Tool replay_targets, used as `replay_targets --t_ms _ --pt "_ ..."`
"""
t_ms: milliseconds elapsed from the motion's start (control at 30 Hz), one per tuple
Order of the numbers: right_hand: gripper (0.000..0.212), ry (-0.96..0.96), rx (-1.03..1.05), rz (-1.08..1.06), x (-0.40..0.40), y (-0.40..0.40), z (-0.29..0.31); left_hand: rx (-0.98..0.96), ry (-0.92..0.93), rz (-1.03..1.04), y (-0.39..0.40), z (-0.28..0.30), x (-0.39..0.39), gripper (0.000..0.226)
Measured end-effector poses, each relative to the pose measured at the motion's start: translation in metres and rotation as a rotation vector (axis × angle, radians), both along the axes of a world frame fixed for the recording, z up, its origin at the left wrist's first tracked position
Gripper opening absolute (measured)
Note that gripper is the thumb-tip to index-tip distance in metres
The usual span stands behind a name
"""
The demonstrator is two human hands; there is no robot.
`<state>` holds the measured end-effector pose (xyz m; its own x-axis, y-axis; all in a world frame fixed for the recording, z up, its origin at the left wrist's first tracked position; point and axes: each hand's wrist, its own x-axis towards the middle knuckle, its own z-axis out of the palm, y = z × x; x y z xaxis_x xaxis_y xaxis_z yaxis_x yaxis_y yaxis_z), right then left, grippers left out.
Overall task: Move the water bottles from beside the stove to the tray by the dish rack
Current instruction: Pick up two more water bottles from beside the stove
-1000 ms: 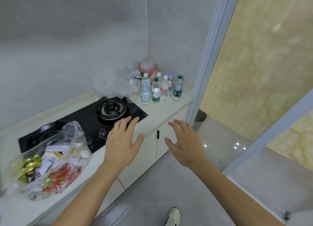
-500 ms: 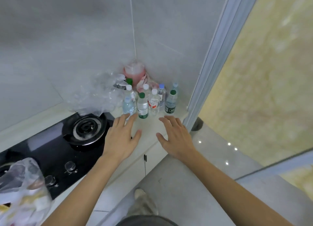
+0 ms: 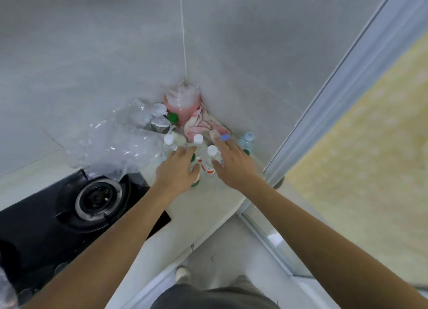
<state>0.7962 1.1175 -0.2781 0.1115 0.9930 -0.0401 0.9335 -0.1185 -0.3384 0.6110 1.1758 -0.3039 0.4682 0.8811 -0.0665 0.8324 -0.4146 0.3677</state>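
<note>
Several small water bottles stand clustered in the counter corner right of the stove (image 3: pixel 92 200). A white-capped bottle with a red label (image 3: pixel 209 160) stands between my two hands. My left hand (image 3: pixel 178 169) reaches over a green-capped bottle (image 3: pixel 194 169), fingers spread, palm down on the cluster. My right hand (image 3: pixel 234 165) is spread over the right side, fingertips near a blue-capped bottle (image 3: pixel 225 138). Another white-capped bottle (image 3: pixel 198 139) and a pale-blue-capped bottle (image 3: pixel 247 138) stand behind. Neither hand has closed around a bottle. The tray and dish rack are out of view.
A large pink jug (image 3: pixel 183 102) and a crumpled pink cloth (image 3: pixel 203 125) fill the wall corner. Crinkled clear plastic bags (image 3: pixel 120 144) lie left of the bottles. A grey door frame (image 3: pixel 324 105) runs along the right. The counter edge (image 3: pixel 208 223) is just below my forearms.
I have stepped closer to the corner. Both hands moved forward from the counter's front edge onto the bottle cluster. The snack bag on the left has left the view.
</note>
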Motion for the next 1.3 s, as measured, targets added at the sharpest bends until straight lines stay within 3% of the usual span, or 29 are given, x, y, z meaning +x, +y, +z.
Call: replay_targets --t_ms 233,533,733,900,1033,1167,1300 --pt "0.053 -0.103 -0.073 0.132 0.011 0.062 -0.036 -0.018 0.254 0.085 0.026 -0.019 0.034 0.032" --pt "0.027 -0.131 -0.028 0.476 0.033 0.067 -0.048 -0.027 0.216 0.265 -0.011 -0.020 0.029 0.027" --pt "0.026 -0.018 0.008 0.734 0.027 0.054 -0.047 -0.082 0.171 0.419 -0.062 -0.018 0.008 0.025" --pt "0.025 0.066 0.021 0.897 0.018 0.041 -0.057 -0.077 0.092 0.542 -0.093 -0.025 -0.001 0.024" --pt "0.028 0.258 0.021 0.853 0.022 0.039 -0.079 -0.058 -0.037 0.583 -0.102 -0.036 -0.003 0.026" --pt "0.043 0.362 -0.023 0.790 0.027 0.039 -0.101 -0.076 -0.277 0.644 -0.100 -0.056 -0.001 0.035" --pt "0.064 0.424 -0.140 0.744 0.023 0.033 -0.113 -0.173 -0.429 0.681 -0.102 -0.082 -0.007 0.059"
